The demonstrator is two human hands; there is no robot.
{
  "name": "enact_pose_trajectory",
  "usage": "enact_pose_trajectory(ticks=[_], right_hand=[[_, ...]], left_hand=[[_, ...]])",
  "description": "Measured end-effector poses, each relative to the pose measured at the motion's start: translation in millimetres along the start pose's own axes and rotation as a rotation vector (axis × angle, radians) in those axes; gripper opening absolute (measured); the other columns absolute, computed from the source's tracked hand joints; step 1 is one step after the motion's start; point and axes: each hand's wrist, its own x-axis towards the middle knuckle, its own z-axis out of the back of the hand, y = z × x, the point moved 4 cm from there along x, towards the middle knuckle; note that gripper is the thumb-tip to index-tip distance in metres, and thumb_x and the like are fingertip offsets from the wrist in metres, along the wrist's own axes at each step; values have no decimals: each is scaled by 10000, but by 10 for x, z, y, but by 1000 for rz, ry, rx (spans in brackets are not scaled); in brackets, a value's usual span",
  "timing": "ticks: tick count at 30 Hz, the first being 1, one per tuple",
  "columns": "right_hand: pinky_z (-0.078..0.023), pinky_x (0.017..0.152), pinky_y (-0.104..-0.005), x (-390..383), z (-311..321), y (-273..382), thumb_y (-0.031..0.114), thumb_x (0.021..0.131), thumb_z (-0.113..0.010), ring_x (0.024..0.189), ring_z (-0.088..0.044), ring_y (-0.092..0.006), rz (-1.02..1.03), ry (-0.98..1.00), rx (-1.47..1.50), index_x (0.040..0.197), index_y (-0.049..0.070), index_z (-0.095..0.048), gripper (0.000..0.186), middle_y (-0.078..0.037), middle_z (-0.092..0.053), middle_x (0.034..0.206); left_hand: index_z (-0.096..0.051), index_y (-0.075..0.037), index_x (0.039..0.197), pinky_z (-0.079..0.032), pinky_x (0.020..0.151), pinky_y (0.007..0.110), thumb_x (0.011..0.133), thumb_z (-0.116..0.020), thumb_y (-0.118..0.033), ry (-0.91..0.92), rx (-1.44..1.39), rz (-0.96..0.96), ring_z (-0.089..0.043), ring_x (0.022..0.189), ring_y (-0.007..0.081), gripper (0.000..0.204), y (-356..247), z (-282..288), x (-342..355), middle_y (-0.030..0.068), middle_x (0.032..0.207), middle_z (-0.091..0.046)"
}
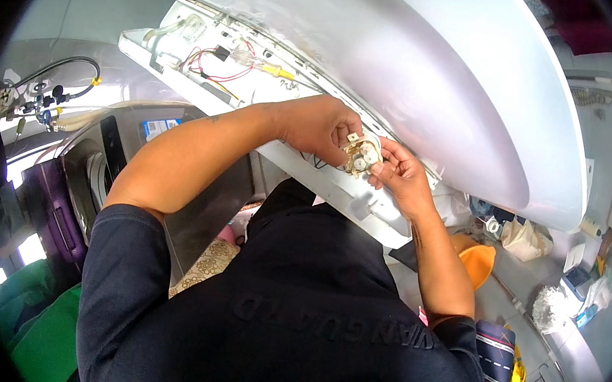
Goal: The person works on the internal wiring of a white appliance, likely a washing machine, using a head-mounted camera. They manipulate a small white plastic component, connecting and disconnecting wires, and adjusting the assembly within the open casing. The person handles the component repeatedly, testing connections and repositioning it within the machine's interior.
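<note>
Between my two hands is a small cream plastic mechanism (362, 157) with round, gear-like parts. My left hand (319, 127) grips its left side, fingers bent around the edge. My right hand (403, 177) pinches its right side between thumb and fingers. The piece is held just above a long white plastic housing (352, 204) that slants across in front of me. Red wires (221, 77) and a yellow connector sleeve (279, 71) lie in the housing's open upper left part. My left forearm and hands cover its middle.
A large glossy white curved panel (435, 71) rises behind the housing. Hoses and valve fittings (48, 103) are on the left, above a purple suitcase (60, 215). An orange bowl-shaped object (474, 262) and a white bag (526, 239) are at the right.
</note>
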Motion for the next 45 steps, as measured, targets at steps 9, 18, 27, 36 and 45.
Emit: enact_pose_trajectory(ticks=[9,18,27,36,45], right_hand=[[-519,707,-255,-30,-49,81,66,930,-717,872,-666,-92,4,-16,-32,1425,23,-508,539,-86,-648,1279],[-498,752,-246,-235,213,104,140,978,-670,942,-642,-74,9,-75,-122,1370,58,-574,412,-57,-675,1282],[-502,780,-256,-504,228,67,147,964,-684,909,-647,-95,3,-260,-315,1198,25,-687,264,-50,-728,1043],[-493,828,-296,-677,299,74,189,913,-696,886,-647,-133,83,-335,-566,1148,51,-708,272,-55,-722,959],[-487,802,-291,-874,505,-53,168,908,-695,855,-648,-131,61,-433,-449,1096,34,-722,232,-49,-730,932]], left_hand=[[-657,7,1122,-565,754,283,782,-794,-95,6,141,-12,-677,802,126,381,-146,20,-83,68,876,-708],[-635,-3,1133,-515,746,283,732,-804,-63,-200,124,48,-640,799,117,440,-222,182,-534,42,836,-674],[-624,-20,1162,-483,716,291,751,-801,-80,-314,145,137,-598,739,112,451,-121,183,-835,46,761,-647],[-628,-6,1123,-472,723,256,719,-813,-61,-386,215,153,-541,763,89,447,-106,138,-884,10,806,-598],[-622,-16,1095,-477,747,264,729,-806,-56,-419,210,212,-565,790,87,412,-107,119,-894,2,814,-609]])
